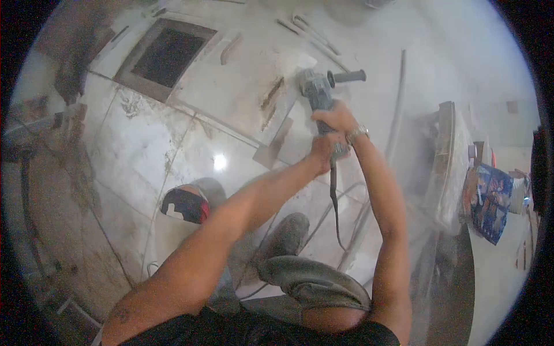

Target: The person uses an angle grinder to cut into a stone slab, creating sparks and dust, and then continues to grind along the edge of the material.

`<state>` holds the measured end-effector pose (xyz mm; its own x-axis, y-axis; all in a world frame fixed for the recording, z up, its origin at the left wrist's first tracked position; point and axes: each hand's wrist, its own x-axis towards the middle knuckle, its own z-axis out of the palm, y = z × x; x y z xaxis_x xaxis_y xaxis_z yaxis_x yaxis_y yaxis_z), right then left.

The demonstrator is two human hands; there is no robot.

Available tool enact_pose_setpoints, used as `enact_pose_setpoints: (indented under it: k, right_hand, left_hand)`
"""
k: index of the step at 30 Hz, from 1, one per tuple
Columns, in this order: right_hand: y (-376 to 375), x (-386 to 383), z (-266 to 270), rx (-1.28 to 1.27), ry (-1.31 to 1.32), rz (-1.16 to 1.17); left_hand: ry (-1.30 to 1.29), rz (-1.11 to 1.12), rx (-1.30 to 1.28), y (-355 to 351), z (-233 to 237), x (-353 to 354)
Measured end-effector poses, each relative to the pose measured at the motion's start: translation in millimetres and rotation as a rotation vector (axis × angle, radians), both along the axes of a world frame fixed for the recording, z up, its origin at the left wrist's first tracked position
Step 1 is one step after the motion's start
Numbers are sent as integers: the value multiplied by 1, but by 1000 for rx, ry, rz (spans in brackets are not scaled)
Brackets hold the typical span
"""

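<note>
An angle grinder [316, 92] is held over the pale tiled floor [231, 98], its head pointing away from me and its side handle sticking out to the right. My right hand [339, 117], with a metal watch on the wrist, is closed round the grinder's body. Just behind it, my left hand [328, 151] grips the rear end, close to where the black cord [334, 196] comes out. Neither hand is on the side handle [349, 76]. The disc is hard to make out in the dusty haze.
A square dark opening [170, 56] lies in the floor at the upper left. Thin strips [311, 39] and a long rod [399, 86] rest beyond the grinder. A blue printed bag [490, 199] is at the right. My bent leg [314, 282] is below.
</note>
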<state>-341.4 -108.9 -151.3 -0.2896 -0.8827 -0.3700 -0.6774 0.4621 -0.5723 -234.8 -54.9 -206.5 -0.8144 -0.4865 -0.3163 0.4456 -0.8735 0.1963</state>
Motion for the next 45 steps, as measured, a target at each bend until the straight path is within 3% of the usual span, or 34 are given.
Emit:
enact_pose_setpoints:
  k: [2,5,8,12,14,15,17,20,23,33,38,45]
  right_hand:
    - [10,-5,-11,-82,-11,57]
    - [1,2,18,27,-112,-68]
    - [-6,-7,17,29,-40,-103]
    - [2,-9,12,-33,-7,30]
    - [2,-17,5,2,-25,9]
    - [-1,-20,6,10,-29,4]
    - [-9,-22,15,61,-100,-91]
    - [-8,-18,17,86,-36,-12]
    - [4,-16,11,12,-126,29]
    - [3,-15,7,-7,-167,37]
    - [-20,-21,14,36,-49,25]
    - [-42,-26,8,0,39,-28]
  left_hand:
    - [-187,-29,-26,9,18,9]
    - [-128,-29,-96,-8,-21,-20]
    - [-221,-96,-120,-19,-14,-24]
    - [-118,4,-277,6,-44,-29]
    - [-380,255,-1278,5,-72,-42]
    - [-380,247,-1271,-1,-55,-39]
    - [-236,-65,-104,-21,1,-26]
    - [-272,-1,25,-11,11,-24]
    - [-257,31,-94,0,10,-17]
    - [-315,29,-54,5,19,-14]
    - [-20,49,-10,-19,8,-21]
    - [-100,-60,-65,-54,-7,-36]
